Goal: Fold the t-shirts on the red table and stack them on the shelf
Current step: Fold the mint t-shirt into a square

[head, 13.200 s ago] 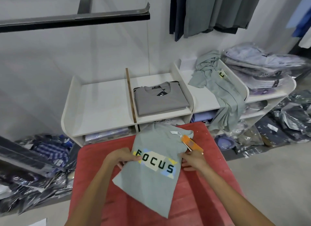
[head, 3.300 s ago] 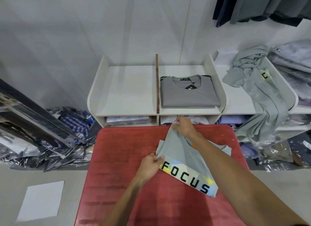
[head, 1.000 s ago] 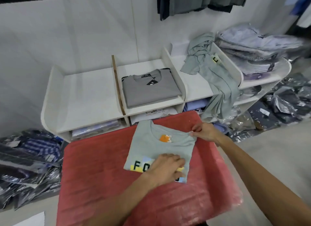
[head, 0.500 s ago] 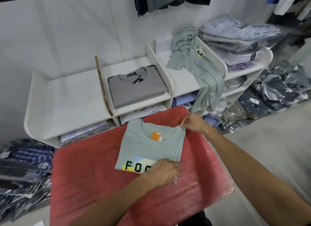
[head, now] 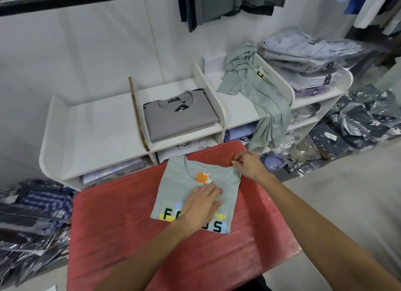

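A pale green t-shirt (head: 178, 186) with a FOCUS print lies folded into a rectangle on the red table (head: 121, 236), with an orange tag at its collar. My left hand (head: 201, 206) lies flat on the middle of the shirt, fingers straight, covering part of the print. My right hand (head: 247, 163) pinches the shirt's far right shoulder corner. Behind the table stands the white shelf (head: 97, 128); a folded grey t-shirt (head: 180, 119) lies in its middle compartment. An unfolded green t-shirt (head: 260, 99) hangs over the compartment to the right.
The shelf's left top compartment holds nothing. Bagged shirts (head: 303, 56) are piled on the shelf's right end, and more packaged clothes lie on the floor at left (head: 32, 214) and right (head: 358, 121). Dark garments (head: 227, 2) hang above.
My left hand has slid from the shirt's near edge up to its middle. My right hand stays at the far right corner. The view has shifted slightly.
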